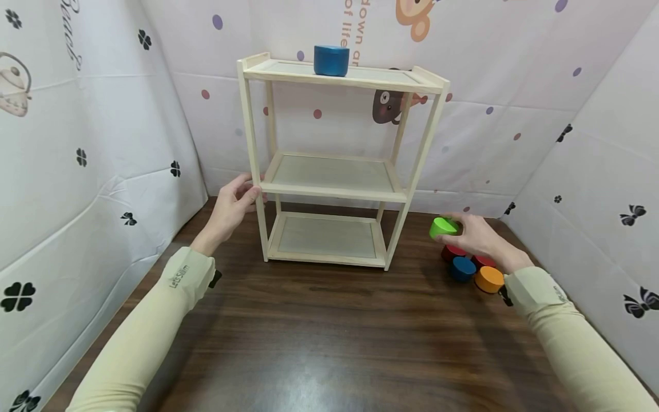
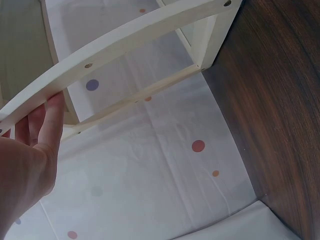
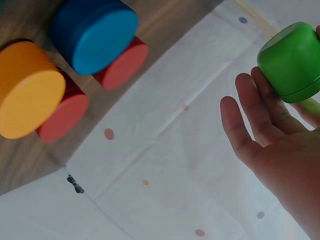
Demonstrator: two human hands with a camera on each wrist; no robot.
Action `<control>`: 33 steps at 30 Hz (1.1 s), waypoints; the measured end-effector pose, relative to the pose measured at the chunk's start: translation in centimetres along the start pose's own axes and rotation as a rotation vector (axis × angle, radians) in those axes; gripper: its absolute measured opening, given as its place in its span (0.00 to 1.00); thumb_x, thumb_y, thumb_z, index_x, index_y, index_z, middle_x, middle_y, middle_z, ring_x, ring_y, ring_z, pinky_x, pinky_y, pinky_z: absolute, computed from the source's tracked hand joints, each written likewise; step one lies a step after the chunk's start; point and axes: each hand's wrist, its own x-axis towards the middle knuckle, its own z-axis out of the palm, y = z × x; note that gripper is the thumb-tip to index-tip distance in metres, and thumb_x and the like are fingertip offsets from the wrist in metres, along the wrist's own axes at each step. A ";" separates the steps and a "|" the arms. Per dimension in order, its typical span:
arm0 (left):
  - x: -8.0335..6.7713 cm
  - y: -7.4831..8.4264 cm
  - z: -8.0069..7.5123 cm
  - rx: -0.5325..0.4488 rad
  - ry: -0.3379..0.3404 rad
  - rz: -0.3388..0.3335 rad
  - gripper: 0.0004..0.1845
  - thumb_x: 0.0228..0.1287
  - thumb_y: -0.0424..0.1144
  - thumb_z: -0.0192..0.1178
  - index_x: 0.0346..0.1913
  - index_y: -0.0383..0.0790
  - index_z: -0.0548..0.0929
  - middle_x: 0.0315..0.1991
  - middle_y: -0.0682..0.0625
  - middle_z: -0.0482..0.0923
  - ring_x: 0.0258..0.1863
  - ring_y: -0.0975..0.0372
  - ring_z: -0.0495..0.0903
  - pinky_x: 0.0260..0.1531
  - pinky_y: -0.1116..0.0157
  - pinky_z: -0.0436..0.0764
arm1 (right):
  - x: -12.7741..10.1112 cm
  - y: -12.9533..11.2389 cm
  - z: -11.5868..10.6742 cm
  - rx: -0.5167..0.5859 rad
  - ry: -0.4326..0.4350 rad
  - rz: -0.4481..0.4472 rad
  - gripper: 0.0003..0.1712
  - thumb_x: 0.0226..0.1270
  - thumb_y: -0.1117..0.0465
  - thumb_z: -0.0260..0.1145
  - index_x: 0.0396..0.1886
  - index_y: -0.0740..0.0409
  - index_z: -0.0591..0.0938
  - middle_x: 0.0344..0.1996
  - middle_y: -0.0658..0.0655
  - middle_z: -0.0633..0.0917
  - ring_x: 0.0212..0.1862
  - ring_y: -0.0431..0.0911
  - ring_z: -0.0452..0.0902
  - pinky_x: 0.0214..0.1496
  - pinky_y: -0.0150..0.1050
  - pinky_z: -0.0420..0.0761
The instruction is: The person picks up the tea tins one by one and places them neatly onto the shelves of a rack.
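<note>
A pale wooden three-tier shelf (image 1: 334,189) stands on the dark wooden table (image 1: 329,332). My left hand (image 1: 234,206) grips its front left post at the middle tier; the left wrist view shows the fingers (image 2: 47,117) against the post (image 2: 125,50). A blue round block (image 1: 332,60) sits on the top tier. My right hand (image 1: 476,234) holds a green round block (image 1: 443,227) just above the table, to the right of the shelf; in the right wrist view the green block (image 3: 290,62) rests in the fingertips.
Below my right hand lie two red blocks (image 1: 453,252), a blue block (image 1: 462,268) and an orange block (image 1: 489,278). Patterned white fabric walls (image 1: 103,143) close in the table on the left, back and right.
</note>
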 end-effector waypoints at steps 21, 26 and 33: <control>0.1 -0.1 0.0 0.010 0.002 -0.006 0.23 0.74 0.42 0.50 0.66 0.37 0.70 0.47 0.36 0.77 0.43 0.63 0.82 0.50 0.53 0.84 | 1.1 -2.7 -3.8 -0.030 0.069 -0.034 0.38 0.66 0.45 0.63 0.68 0.63 0.67 0.54 0.67 0.77 0.45 0.55 0.75 0.42 0.40 0.78; 0.0 -0.1 0.0 0.008 -0.007 0.000 0.23 0.74 0.42 0.50 0.66 0.36 0.69 0.46 0.37 0.77 0.43 0.62 0.82 0.50 0.53 0.84 | 1.4 -3.4 -4.9 -0.040 0.098 -0.053 0.36 0.65 0.46 0.64 0.66 0.62 0.69 0.53 0.68 0.79 0.45 0.56 0.75 0.41 0.40 0.77; 0.0 -0.1 0.0 0.005 -0.002 -0.005 0.23 0.73 0.43 0.51 0.66 0.37 0.70 0.47 0.36 0.78 0.43 0.63 0.82 0.50 0.53 0.85 | 1.7 -4.4 -6.4 -0.048 0.121 -0.042 0.36 0.65 0.45 0.63 0.66 0.62 0.70 0.52 0.68 0.78 0.46 0.57 0.74 0.40 0.37 0.78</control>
